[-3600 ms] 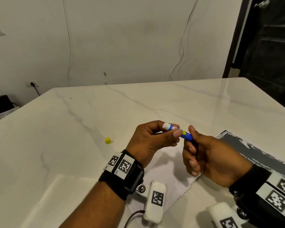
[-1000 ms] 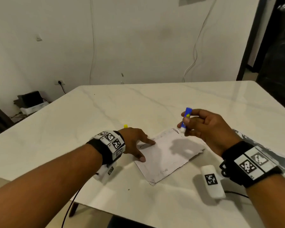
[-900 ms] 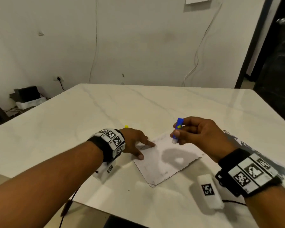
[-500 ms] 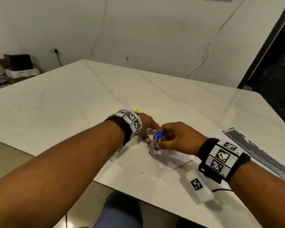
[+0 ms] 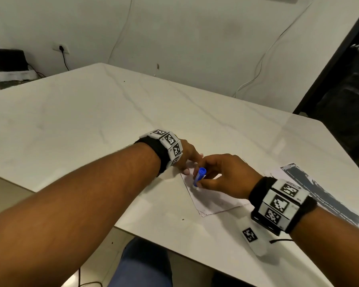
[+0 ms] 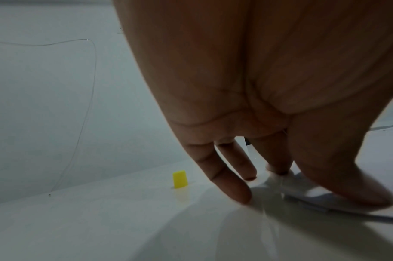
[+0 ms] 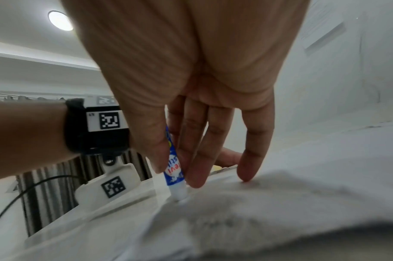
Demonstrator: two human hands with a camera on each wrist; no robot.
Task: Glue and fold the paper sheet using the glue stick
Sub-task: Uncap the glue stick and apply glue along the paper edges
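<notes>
The paper sheet (image 5: 214,200) is thin and white with an uneven, torn-looking edge, and it lies flat on the smooth marble-patterned table (image 5: 91,121), near its front edge. The glue stick (image 5: 199,176) is a small blue plastic cylinder with a printed label and a white lower end; its long axis stands nearly upright, tilted a little, the blue end up and the white tip down on the sheet near its left edge. The right hand (image 5: 226,175) pinches the stick between thumb and the first fingers, while the little finger stretches down to the paper — this shows best in the right wrist view, where the white tip (image 7: 178,194) meets the sheet. The left hand (image 5: 188,157) lies with straight, spread fingers (image 6: 231,183) pressing the table and the corner of the sheet, and it holds nothing. Only the left wrist view shows the small yellow cap (image 6: 180,179), a tapered plastic piece standing on the table just beside the fingers — in the head view the left hand hides it. To the right lies a printed page (image 5: 319,195) with a dark grey band.
</notes>
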